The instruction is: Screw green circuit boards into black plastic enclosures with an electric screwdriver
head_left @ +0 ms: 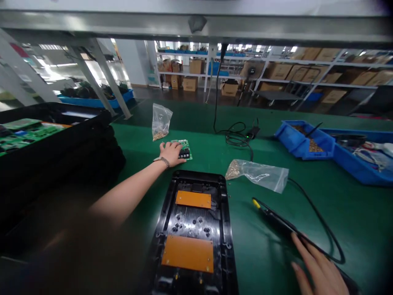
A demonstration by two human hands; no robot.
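My left hand (171, 154) reaches out over a green circuit board (186, 148) lying on the bench. Its fingers are spread across the board's left side, and part of the board is hidden beneath them. In front of me lies a black housing (196, 223) with a metal plate and two orange panels (188, 253) inside. At the lower right my right hand (319, 266) has its fingertips against a black electric screwdriver (278, 219) with a yellow tip. The thumb stands apart from the tool, so the hand looks open.
Clear bags of small screws lie behind the housing: one bag (256, 174) to the right, another bag (161, 121) farther back. Blue bins (307, 141) stand at right. Stacked black trays (58, 151) rise at left. A black cable (238, 137) coils behind.
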